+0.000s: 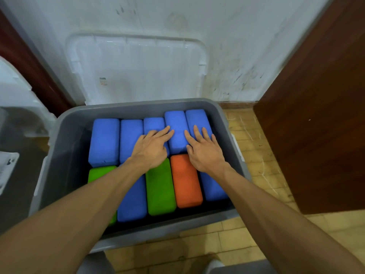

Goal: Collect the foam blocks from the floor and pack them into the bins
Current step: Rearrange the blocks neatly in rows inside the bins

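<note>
Both my hands lie flat with the fingers spread, gripping nothing. My left hand (151, 149) presses where the third blue block (154, 123) meets the raised blue block (176, 123). My right hand (204, 150) rests across that raised one and the end blue block (197, 119).

I judge these foam blocks to be light, soft and a bit grippy. They should squash under a palm and spring back, so I would push on the broad top face, or pinch the long sides to lift one.

The grey bin (138, 106) holds two rows of five. The back row is all blue, with the two right-hand blocks sitting higher. The front row has a green block (160, 188), an orange block (185, 180), another green and two blue. A clear lid (138, 66) leans on the wall behind.
</note>
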Demonstrator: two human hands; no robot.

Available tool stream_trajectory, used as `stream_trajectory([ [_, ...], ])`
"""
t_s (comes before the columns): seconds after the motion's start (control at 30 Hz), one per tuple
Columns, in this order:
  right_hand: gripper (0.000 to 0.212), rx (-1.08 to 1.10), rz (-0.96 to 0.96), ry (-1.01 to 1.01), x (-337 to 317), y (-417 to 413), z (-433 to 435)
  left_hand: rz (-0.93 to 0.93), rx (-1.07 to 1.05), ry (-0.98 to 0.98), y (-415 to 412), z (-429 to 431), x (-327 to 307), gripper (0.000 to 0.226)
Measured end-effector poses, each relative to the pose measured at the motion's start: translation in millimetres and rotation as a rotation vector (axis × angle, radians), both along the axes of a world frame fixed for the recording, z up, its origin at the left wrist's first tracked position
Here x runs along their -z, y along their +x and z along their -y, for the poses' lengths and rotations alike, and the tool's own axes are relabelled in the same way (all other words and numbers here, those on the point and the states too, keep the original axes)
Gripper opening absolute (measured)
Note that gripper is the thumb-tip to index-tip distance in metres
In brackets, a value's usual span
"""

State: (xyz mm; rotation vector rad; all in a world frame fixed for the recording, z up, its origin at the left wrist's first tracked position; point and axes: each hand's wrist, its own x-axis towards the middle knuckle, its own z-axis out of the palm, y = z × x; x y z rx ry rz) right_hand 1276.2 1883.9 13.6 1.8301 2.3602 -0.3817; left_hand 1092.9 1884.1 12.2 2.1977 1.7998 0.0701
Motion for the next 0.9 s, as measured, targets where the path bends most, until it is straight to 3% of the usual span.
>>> stream_trajectory([
  [0.23,0.065,-0.057,0.013,-0.02,2,10,12,0.011,-0.003,0.028,4,15,9,0.065],
  [0.43,0.059,-0.061,0.049,-0.04,7,4,6,-0.117,0.068,0.052,-1,8,16,0.06],
  [0.6,0.065,-0.073,-0.12,-0.086,0,20,6,-0.166,0.065,-0.038,9,14,5,0.064],
  [0.67,0.061,0.007,-0.196,-0.08,-6,32,8,-0.102,0.077,-0.04,14,15,0,0.062],
  [0.9,0.065,-0.035,-0.026,-0.053,14,36,1,-0.013,0.156,-0.085,28,23,12,0.063],
])
